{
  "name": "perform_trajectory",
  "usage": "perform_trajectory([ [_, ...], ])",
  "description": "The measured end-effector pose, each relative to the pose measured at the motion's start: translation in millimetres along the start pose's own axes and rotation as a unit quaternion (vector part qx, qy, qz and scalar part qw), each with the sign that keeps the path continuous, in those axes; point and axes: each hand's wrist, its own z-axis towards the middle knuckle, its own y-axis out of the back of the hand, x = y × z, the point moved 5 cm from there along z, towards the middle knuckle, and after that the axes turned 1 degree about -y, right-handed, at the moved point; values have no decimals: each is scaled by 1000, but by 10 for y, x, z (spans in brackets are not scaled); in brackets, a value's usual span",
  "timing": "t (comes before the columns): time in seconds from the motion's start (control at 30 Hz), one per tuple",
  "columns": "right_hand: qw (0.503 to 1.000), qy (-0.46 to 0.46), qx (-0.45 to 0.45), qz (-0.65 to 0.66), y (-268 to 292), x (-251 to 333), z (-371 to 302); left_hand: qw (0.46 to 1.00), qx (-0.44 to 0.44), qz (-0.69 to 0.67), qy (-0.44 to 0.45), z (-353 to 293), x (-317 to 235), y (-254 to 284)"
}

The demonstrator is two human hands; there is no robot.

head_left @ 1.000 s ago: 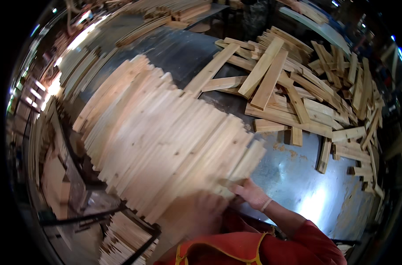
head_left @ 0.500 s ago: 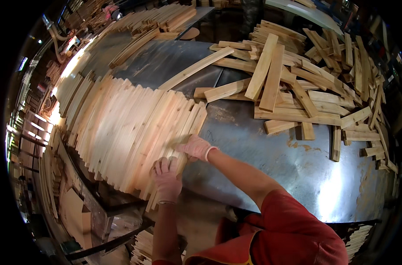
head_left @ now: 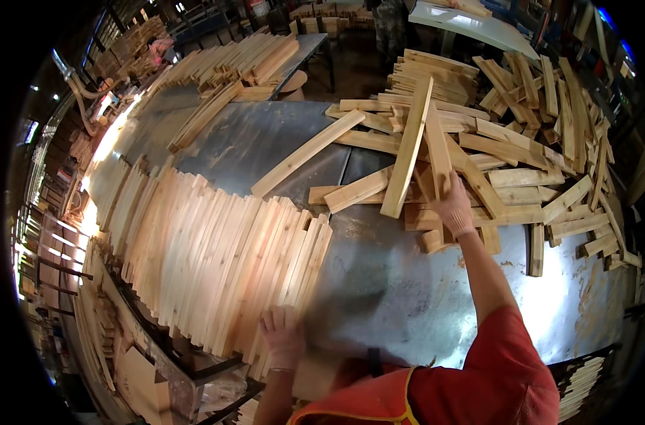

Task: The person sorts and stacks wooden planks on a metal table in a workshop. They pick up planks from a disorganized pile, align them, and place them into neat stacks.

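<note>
A row of pale wooden strips [head_left: 216, 262] lies side by side on the left of the metal table. Gloved in pale pink, my left hand [head_left: 283, 336] rests at the near ends of the rightmost strips, its fingers apart and lying on the wood. My right hand [head_left: 455, 207], in a similar glove, is over at the loose pile, closed around the near end of a wooden board [head_left: 437, 138]. Another board [head_left: 409, 152] slants just left of it, across the pile. The right thumb's grip is partly hidden.
A heap of loose boards [head_left: 521, 177] covers the table's far right. One single board [head_left: 308, 152] lies beyond the row. More stacked strips [head_left: 230, 60] stand at the back left. The metal tabletop [head_left: 379, 297] stretches between row and heap, near my body.
My right hand has left the row's right edge and reached to the heap, taking hold of a board, which has swung round. My left hand stays by the near strip ends. The view has shifted.
</note>
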Motion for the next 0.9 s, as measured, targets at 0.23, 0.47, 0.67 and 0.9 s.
perform_trajectory([
  [0.23, 947, -123, 210, 211, -513, 107, -2544, 989, 110, -98, 2, 267, -37, 211],
  [0.47, 718, -7, 691, 81, -1881, 1342, -3907, 985, 102, -89, -104, 633, -266, 104],
  [0.67, 916, 153, 368, 52, -1622, 969, -1534, 989, 57, -56, -124, 606, -156, 11],
  [0.9, 846, -398, 62, 349, -1512, 344, -400, 988, 39, -77, -127, 707, -201, -52],
])
